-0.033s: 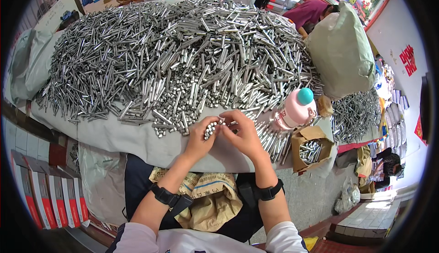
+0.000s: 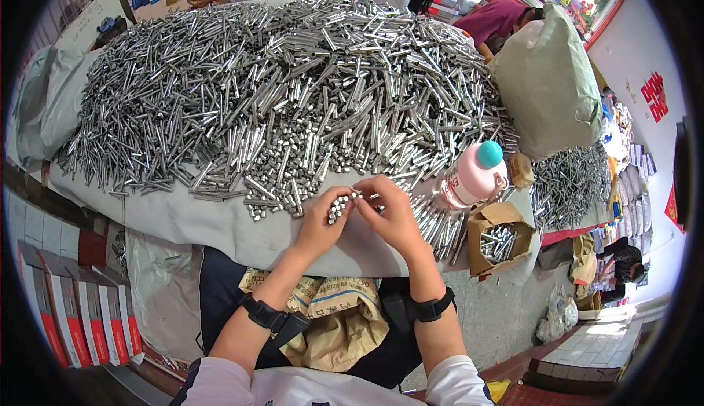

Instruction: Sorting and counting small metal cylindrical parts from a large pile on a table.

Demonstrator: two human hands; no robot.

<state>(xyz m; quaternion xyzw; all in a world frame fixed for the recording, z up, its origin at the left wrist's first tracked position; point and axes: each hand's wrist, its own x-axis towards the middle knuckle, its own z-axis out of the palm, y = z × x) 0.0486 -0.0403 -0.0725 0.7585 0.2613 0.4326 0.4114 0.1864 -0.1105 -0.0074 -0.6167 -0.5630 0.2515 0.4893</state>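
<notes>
My left hand (image 2: 323, 226) is closed around a small bunch of shiny metal pieces (image 2: 340, 208), whose round ends show above its fingers. Thumb and fingertips of my right hand (image 2: 389, 211) pinch together at the far side of that bunch; what lies between them is too small to make out. Both hands are held over the front edge of a grey cloth (image 2: 191, 219). Just beyond them spreads a large heap of metal tubes (image 2: 293, 76), with short cylindrical metal pieces (image 2: 290, 149) at its near middle.
On the right stand a pink bottle (image 2: 469, 178) with a teal cap and an open cardboard box (image 2: 480, 241) holding metal tubes. Behind them is a big pale sack (image 2: 550, 83). A paper sack (image 2: 337, 325) lies on my lap. Other people work at the far side.
My right thumb and fingertips have shifted slightly against the bunch in my left hand. Everything else stays where it was.
</notes>
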